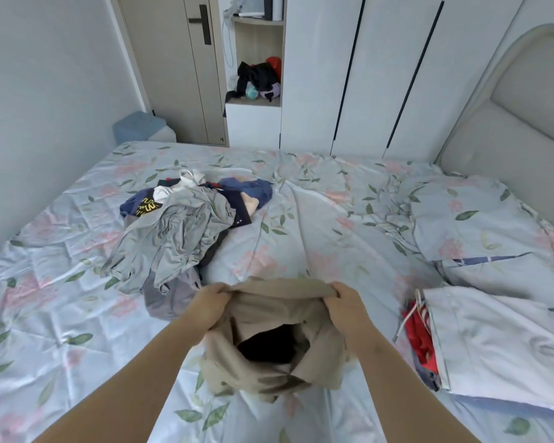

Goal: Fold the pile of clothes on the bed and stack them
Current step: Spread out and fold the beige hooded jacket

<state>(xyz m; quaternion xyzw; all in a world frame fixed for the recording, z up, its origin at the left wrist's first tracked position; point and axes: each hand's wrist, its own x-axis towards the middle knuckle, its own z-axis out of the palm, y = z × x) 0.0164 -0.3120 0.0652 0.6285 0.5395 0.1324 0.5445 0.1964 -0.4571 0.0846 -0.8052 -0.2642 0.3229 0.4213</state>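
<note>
Right now both hands grip the beige shirt (pixel 279 302), which hangs in the air just above the near part of the bed (pixel 317 219). The left hand (pixel 210 306) has its fingers curled tightly into the shirt's upper left edge, and the right hand (pixel 346 310) is clenched the same way on the upper right edge. The cloth stretches between the two fists and sags below them in loose folds. A dark opening shows in the middle of the shirt, and a collar-like flap hangs at its lower right.

Beyond the left hand and well apart from it, the pile of clothes (pixel 179 231) lies unfolded on the floral sheet. A crumpled grey garment covers most of it, with navy, white and blue pieces showing at the far side.

Off to the right of the right hand, a red garment (pixel 419 334) with pale hangers sits beside a folded quilt (pixel 499 346). Farther back a pillow (pixel 470 219) rests near the padded headboard (pixel 509 123), and white wardrobe doors (pixel 365 75) stand behind the bed.
</note>
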